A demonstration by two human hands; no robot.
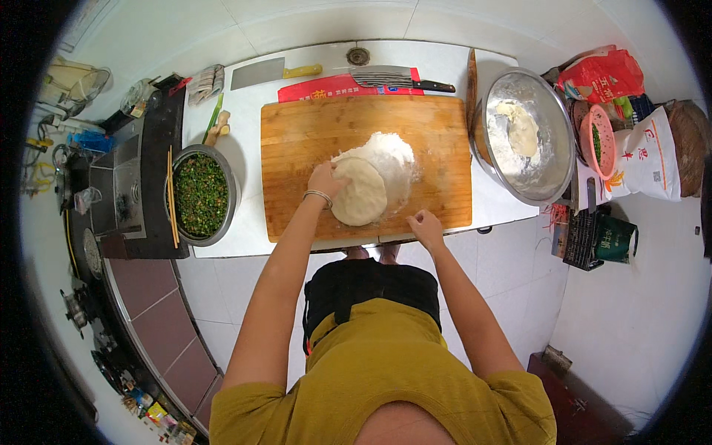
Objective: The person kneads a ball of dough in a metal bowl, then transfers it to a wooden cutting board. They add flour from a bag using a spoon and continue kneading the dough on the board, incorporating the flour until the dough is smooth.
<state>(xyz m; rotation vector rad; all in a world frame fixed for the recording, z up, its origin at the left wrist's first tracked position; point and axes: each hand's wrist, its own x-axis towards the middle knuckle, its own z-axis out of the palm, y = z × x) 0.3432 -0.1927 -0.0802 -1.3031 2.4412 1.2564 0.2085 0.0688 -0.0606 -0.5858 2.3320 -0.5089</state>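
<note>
A round, flattened piece of dough [361, 194] lies on the wooden cutting board [297, 141], partly over a patch of white flour [389, 152]. My left hand [326, 185], with a bangle on its wrist, grips the dough's left edge, and part of its fingers is hidden against the dough. Near the board's front edge, to the right of the dough and apart from it, my right hand [426, 225] is loosely closed; nothing shows in its fingers.
Behind the board lie a cleaver [259, 73], a black-handled knife [434, 86] and its red sleeve [315, 89]. A metal bowl [552, 159] with dough stands right; a bowl of chopped greens [200, 194] with chopsticks [171, 196] stands left. Beyond the metal bowl are a pink basket [607, 144] and bags.
</note>
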